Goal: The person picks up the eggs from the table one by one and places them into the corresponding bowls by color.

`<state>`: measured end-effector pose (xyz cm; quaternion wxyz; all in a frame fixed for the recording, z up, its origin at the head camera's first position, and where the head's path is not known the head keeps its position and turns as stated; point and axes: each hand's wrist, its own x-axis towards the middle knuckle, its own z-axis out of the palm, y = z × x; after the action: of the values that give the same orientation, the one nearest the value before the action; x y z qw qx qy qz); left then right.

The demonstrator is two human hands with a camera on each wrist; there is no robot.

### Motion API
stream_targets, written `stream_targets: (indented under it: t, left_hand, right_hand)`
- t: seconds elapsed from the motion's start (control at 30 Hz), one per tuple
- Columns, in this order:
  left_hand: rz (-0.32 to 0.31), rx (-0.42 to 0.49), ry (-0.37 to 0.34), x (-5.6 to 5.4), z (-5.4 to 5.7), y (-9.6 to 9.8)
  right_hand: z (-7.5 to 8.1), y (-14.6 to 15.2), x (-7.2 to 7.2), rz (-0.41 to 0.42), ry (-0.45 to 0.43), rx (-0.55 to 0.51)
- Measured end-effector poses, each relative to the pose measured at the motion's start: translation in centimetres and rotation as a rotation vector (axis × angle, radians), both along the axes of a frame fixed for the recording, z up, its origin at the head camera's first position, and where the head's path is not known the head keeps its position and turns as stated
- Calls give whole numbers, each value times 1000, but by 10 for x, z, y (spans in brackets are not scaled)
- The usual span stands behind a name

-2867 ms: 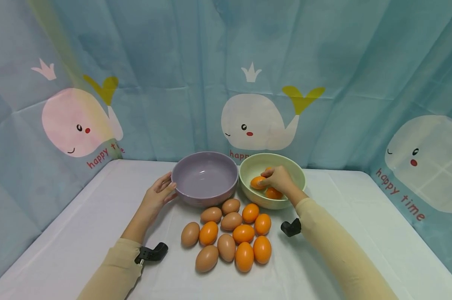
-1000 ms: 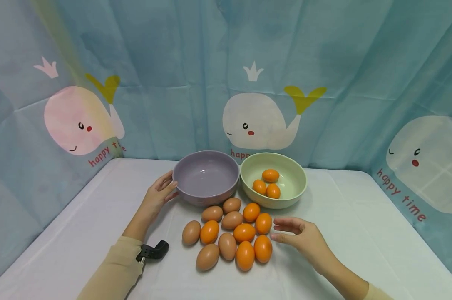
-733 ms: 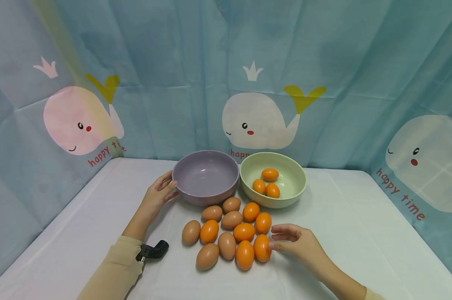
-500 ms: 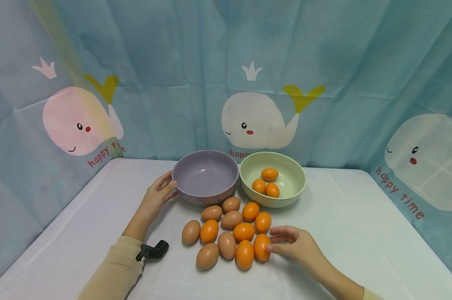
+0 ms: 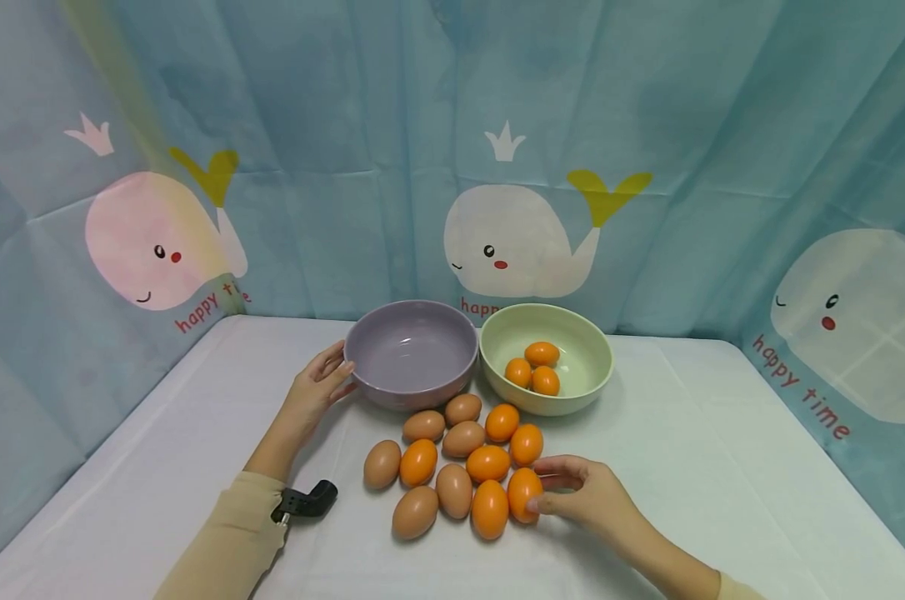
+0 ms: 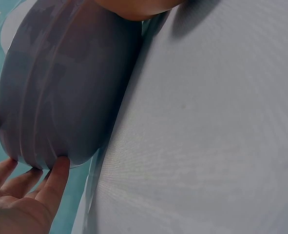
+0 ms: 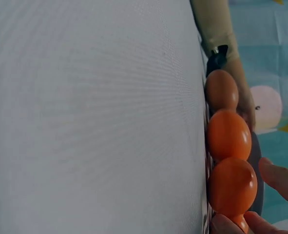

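A whale-print curtain [image 5: 362, 233] is hanging behind a white-covered desk [image 5: 685, 450]. The near-right orange egg [image 5: 524, 495] is lying on it, long axis pointing toward the curtain, just left of the right hand [image 5: 589, 492], the nearer one. That hand's fingers [image 5: 563, 463] are bracketing the egg's right side, partway apart, not yet gripping. The left hand [image 5: 312, 398] is resting extended fingers against the purple bowl [image 5: 407, 400].

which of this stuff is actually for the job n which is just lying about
Seemingly part of the job:
orange eggs, right hand at one
green bowl, holding three orange eggs
purple bowl, left hand touching it
brown eggs, probably, lying beside the orange ones

Probably just surroundings:
whale-print curtain
white tablecloth
black device at the left wrist
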<state>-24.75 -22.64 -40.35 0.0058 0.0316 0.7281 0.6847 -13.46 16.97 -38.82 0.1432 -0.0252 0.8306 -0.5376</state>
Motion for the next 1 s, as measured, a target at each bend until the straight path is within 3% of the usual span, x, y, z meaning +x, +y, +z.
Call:
stream_targets:
  t: [1.0]
  left_hand:
    - [-2,4,2,0,0,0]
  right_hand:
    - [-1,-5,0,48,45,5]
